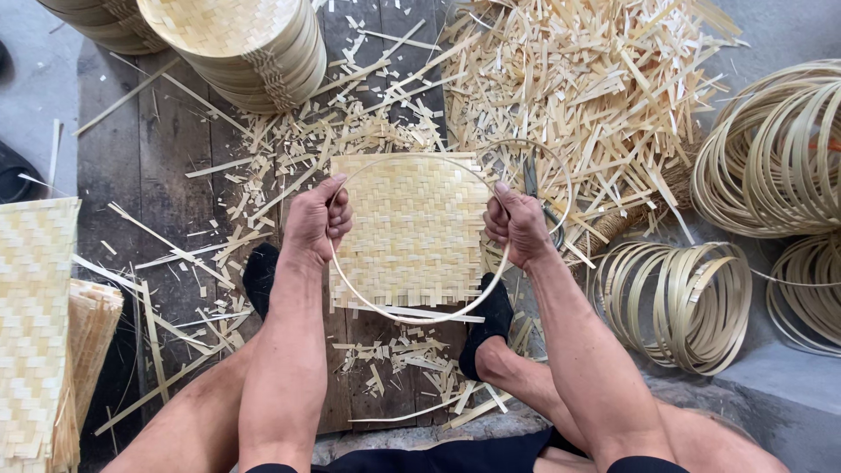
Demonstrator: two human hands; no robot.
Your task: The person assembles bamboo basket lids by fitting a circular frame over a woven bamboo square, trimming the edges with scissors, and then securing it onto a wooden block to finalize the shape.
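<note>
Head view: the left hand is closed around the left side of a thin bamboo hoop, and the right hand is closed on the hoop's right side. The hoop is held over a square woven bamboo mat, which lies on dark wooden boards between two black-socked feet. Bamboo offcuts are heaped beyond, stacked woven trays sit at the upper left, and coiled hoops lie to the right.

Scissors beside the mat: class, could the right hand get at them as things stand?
Probably yes. The scissors lie just beyond the right hand, with only loose strips around them. But that hand grips the hoop and would have to let go first.
</note>
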